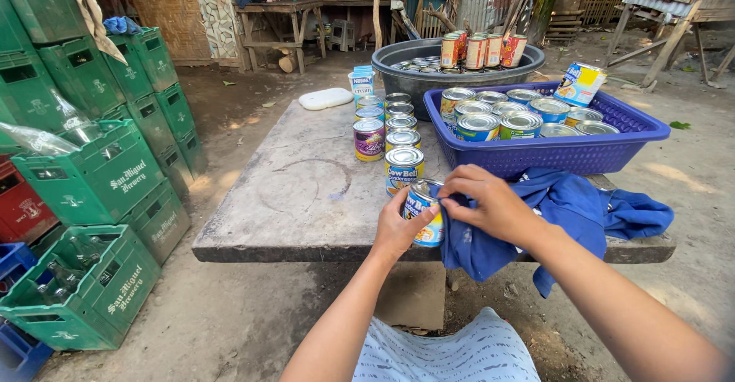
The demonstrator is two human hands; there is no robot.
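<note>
A weathered stone table [306, 191] is seen standing on bare ground, with stacked green crates [99, 175] ranged along its left side. At the far end of the table a dark round basin [406, 76] is set, with cans standing along its back rim. Just in front of it, on the right half of the table, a blue plastic basket [612, 141] filled with tins is placed. A column of tins [390, 125] is lined up beside the basket. A blue cloth [566, 210] is draped over the near right edge. A small can [426, 212] is held tilted at the near edge, gripped from below by the left hand [398, 229], fingers closed round it. The cloth is pinched against the can's top by the right hand [490, 206].
</note>
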